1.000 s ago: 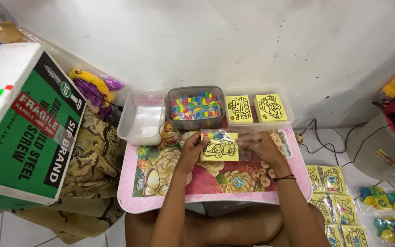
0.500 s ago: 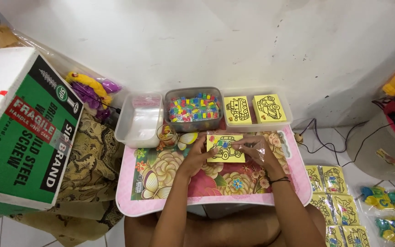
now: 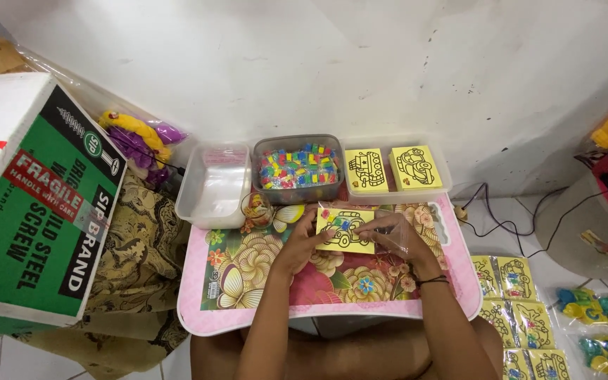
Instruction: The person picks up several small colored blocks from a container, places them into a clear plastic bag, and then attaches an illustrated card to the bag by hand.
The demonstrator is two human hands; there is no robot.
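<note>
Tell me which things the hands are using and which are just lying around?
In use: left hand and right hand holding a yellow square card with a car outline and a clear plastic bag.

Lying about: green cardboard box, grey tub of colourful small pieces, empty clear plastic tub.

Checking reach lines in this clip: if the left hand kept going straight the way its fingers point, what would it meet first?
The left hand points up and right, across the yellow card. Beyond the card, the grey tub of coloured pieces looks first in line, though depth is unclear.
</note>
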